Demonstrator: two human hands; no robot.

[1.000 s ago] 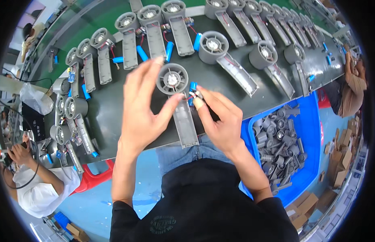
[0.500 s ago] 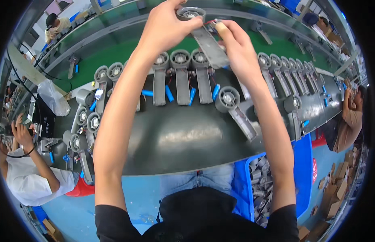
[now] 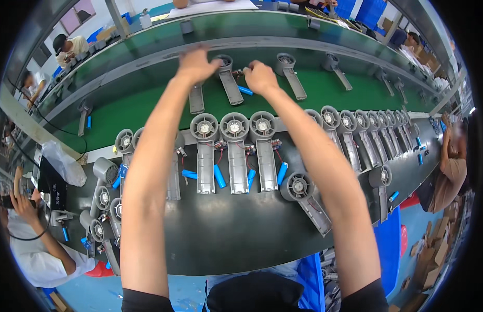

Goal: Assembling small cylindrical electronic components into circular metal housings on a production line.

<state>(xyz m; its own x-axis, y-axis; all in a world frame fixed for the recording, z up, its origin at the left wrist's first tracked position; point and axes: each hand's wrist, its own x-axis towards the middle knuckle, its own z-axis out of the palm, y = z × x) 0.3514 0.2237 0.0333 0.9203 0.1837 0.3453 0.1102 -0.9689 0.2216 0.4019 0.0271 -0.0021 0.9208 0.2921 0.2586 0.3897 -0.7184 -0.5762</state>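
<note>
A grey handheld fan housing (image 3: 230, 86) lies on the green conveyor belt, its round head away from me and its hollow handle toward me. My left hand (image 3: 196, 66) is just left of that head, thumb stretched toward the rim and fingers apart but blurred. Under it is another fan housing (image 3: 196, 100), its head hidden. On the other side, my right hand (image 3: 261, 78) has its fingers closed beside small wired parts (image 3: 238, 74); what they pinch is too small to make out. A blue battery cell (image 3: 245, 90) lies below these fingertips.
On the dark table (image 3: 226, 229), fan housings (image 3: 234, 127) stand in a row with blue cells (image 3: 219, 177) between them. One housing (image 3: 306, 200) lies askew nearer me. A blue bin (image 3: 311, 275) holds grey parts. Co-workers sit left (image 3: 44, 239) and right (image 3: 452, 171).
The housing held up in both hands is now down on the belt. My hands have moved apart, the left off its head. The view has shifted, showing more of the belt.
</note>
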